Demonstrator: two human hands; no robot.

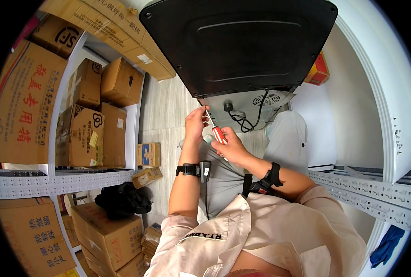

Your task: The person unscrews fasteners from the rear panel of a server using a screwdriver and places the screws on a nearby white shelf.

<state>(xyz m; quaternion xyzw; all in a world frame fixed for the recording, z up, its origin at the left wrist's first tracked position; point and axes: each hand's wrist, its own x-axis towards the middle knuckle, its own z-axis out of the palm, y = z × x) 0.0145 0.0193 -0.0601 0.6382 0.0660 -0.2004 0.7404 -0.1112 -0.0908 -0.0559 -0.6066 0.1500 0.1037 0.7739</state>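
A large black appliance (242, 41) stands in front of me, with a grey metal back panel (242, 104) below its black top. My right hand (233, 147) is closed round the red-and-white handle of a screwdriver (219, 135). Its shaft points up and left to the panel's left edge. There my left hand (197, 122) has its fingers gathered near the shaft's tip; whether they pinch a small part or the shaft itself is too small to tell. A black power cord (244, 123) hangs looped from the panel, right of the hands.
Shelves with cardboard boxes (78, 134) stand at the left, and a long carton (117, 34) lies behind them. Small boxes (148, 154) and a black cloth bag (122, 201) are nearer me. On the right are a white metal rack (367, 189), small screws (397, 136) on its post and a red box (318, 70).
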